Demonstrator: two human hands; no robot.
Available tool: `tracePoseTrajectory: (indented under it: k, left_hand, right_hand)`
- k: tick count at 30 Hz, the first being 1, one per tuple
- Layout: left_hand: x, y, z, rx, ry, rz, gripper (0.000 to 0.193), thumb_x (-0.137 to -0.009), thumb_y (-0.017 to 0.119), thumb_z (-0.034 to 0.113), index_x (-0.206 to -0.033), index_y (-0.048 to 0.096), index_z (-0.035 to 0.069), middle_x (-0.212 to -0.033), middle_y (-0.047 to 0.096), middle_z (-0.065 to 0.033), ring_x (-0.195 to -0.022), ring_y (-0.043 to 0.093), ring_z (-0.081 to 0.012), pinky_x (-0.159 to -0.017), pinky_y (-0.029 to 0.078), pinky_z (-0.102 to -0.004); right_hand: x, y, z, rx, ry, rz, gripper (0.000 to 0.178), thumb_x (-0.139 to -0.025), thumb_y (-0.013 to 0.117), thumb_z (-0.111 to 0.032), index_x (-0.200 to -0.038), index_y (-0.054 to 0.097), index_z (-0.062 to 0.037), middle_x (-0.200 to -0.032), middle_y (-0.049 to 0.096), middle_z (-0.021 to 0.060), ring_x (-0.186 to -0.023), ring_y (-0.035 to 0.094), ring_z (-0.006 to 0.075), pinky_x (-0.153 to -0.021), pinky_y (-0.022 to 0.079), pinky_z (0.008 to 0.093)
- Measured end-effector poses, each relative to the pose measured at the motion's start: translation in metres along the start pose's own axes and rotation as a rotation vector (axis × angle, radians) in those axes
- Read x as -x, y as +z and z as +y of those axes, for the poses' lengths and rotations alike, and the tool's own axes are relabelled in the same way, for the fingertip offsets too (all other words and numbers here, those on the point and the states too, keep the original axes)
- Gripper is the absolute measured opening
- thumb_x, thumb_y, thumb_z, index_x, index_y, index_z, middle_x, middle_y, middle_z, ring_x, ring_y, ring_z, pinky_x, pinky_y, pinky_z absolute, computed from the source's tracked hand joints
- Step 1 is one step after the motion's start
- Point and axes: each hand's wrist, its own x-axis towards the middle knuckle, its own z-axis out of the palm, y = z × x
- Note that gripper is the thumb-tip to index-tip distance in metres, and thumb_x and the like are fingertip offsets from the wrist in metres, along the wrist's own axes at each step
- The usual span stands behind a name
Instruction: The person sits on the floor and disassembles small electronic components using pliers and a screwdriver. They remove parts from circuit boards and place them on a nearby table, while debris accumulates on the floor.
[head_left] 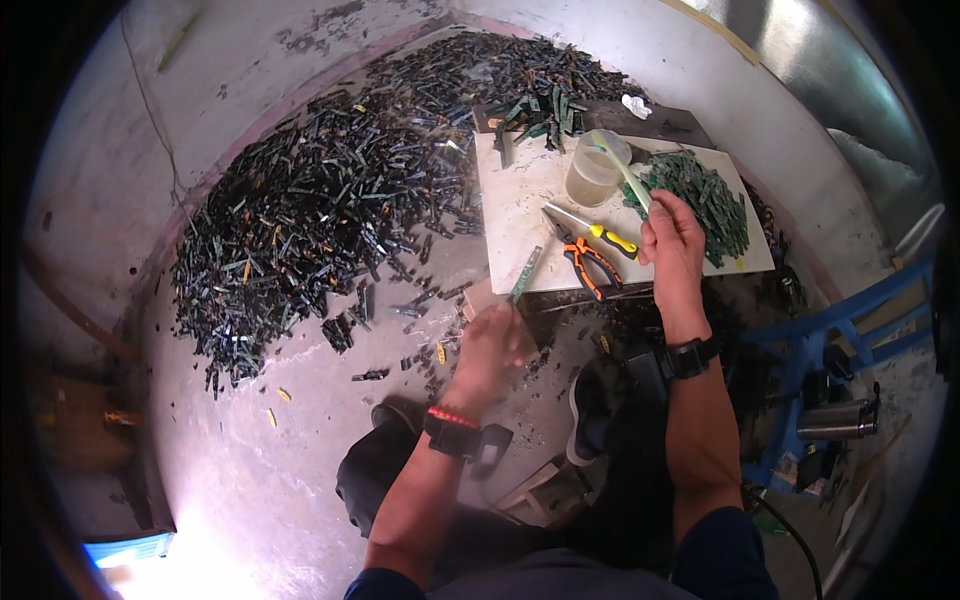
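Observation:
My left hand is closed around one end of a narrow green circuit board strip, held up at the near edge of a white board. In my right hand is a slim pale green brush-like handle. Its far end reaches over the clear plastic cup, which has cloudy liquid in it; the tip is hard to make out. Orange-and-black pliers and a yellow-handled screwdriver lie between my hands. A heap of green strips sits right of the cup.
A large pile of dark strips covers the floor at left and back. More dark-green strips lie on the board's far edge, with a crumpled white scrap nearby. A blue chair and a steel flask stand at right.

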Motion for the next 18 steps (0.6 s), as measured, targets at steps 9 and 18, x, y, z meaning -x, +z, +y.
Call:
tracePoseTrajectory:
  k: [9, 18]
  left_hand:
    - [0.007, -0.007, 0.001, -0.086, -0.016, -0.016, 0.025, -0.097, 0.051, 0.030, -0.086, 0.057, 0.008, -0.060, 0.046, 0.0010, -0.047, 0.040, -0.0085, -0.047, 0.041, -0.0243]
    - [0.015, 0.001, 0.006, -0.100, -0.072, -0.085, 0.026, -0.097, 0.050, 0.032, -0.087, 0.056, 0.008, -0.060, 0.046, 0.0019, -0.048, 0.038, -0.0080, -0.050, 0.041, -0.0237]
  right_hand:
    - [-0.017, 0.012, -0.003, -0.282, -0.020, 0.018, 0.035, -0.094, 0.056, -0.027, -0.114, 0.053, 0.0009, -0.089, 0.065, 0.0100, -0.066, 0.056, 0.0102, -0.056, 0.044, 0.0245]
    - [0.017, 0.010, 0.015, 0.330, 0.215, -0.326, 0.024, -0.091, 0.060, -0.025, -0.094, 0.065, -0.0010, -0.073, 0.059, -0.0011, -0.058, 0.048, 0.0038, -0.050, 0.039, 0.0186]
